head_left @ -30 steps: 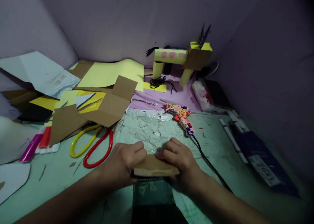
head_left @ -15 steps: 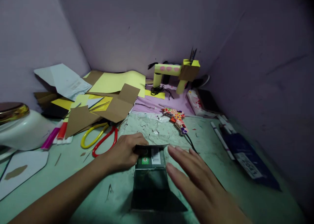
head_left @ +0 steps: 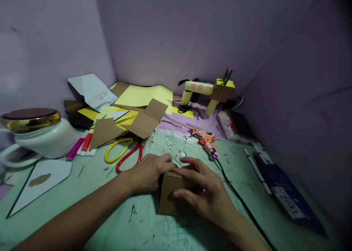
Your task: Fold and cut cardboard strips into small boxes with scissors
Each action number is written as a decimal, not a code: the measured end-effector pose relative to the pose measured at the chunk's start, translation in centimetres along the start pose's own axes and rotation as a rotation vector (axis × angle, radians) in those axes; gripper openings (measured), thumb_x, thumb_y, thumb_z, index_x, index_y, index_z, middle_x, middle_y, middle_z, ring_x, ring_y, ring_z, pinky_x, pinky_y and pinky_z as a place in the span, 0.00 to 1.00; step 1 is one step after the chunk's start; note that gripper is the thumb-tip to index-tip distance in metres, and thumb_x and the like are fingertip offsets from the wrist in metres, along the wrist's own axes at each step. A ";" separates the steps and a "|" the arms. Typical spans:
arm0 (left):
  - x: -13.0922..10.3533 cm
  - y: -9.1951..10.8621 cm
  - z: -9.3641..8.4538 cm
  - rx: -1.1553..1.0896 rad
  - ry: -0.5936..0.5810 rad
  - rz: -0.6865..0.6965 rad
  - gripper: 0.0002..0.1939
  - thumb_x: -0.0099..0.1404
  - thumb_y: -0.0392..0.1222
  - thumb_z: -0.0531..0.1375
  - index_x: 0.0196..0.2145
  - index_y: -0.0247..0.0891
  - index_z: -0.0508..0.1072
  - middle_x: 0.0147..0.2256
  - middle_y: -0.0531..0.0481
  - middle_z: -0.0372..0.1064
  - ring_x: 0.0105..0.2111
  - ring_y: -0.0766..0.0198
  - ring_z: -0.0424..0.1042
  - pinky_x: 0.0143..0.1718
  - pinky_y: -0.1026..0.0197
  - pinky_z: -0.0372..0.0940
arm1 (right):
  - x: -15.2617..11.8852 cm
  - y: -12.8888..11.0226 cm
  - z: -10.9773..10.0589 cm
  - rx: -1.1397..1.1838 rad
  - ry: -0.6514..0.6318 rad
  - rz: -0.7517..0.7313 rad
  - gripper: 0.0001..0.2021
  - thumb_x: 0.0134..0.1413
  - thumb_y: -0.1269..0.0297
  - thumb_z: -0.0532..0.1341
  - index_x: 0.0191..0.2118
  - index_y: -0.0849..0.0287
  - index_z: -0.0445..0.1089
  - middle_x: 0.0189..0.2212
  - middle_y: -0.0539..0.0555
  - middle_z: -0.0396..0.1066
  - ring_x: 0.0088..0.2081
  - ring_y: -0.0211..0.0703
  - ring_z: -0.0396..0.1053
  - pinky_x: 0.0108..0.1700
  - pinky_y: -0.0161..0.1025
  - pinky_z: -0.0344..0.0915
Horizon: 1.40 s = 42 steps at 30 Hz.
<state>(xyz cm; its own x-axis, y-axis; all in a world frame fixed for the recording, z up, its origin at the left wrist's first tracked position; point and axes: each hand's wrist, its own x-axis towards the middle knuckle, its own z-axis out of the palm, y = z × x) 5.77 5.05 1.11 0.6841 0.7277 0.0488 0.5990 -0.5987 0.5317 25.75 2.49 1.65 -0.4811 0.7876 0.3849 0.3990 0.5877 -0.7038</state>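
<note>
A small brown cardboard box [head_left: 168, 197] stands on the table in front of me, its plain front panel facing me. My left hand [head_left: 150, 172] is closed around its far left edge, with the fingertips hidden behind the cardboard. At the right side, my right hand [head_left: 205, 186] rests its fingertips on the top edge, while its thumb lies against the front panel. How far the right fingers wrap behind is partly hidden. Just beyond my left hand lie scissors [head_left: 118, 151] with one yellow and one red handle. A floral glue gun [head_left: 205, 141] lies beyond my right hand.
Cardboard scraps [head_left: 148, 119] and yellow paper [head_left: 145, 95] pile up at the back left. A white pot [head_left: 49, 139] and markers [head_left: 73, 148] are at left. A yellow paper animal figure [head_left: 199, 87] stands behind. The black cord [head_left: 239, 196] runs along the right, near a blue pouch [head_left: 291, 196].
The cardboard's dark printed panel has folded up, so plain brown now faces me. My right hand has moved from beside it onto its top and front. The view has shifted left and up.
</note>
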 end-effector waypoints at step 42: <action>-3.1 -1.0 -5.8 0.088 0.529 -0.144 0.14 0.58 0.33 0.55 0.42 0.39 0.71 0.38 0.47 0.72 0.37 0.59 0.69 0.39 0.57 0.64 | 3.7 0.0 -1.6 -0.008 0.433 -0.078 0.04 0.48 0.70 0.64 0.28 0.54 0.75 0.24 0.50 0.75 0.27 0.42 0.71 0.30 0.38 0.68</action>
<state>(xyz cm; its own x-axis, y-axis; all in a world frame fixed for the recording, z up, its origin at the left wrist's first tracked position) 0.63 5.38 5.31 0.3042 0.8596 0.4106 0.7191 -0.4899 0.4929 25.22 5.67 4.03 -0.1393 0.7445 0.6530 0.3809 0.6489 -0.6587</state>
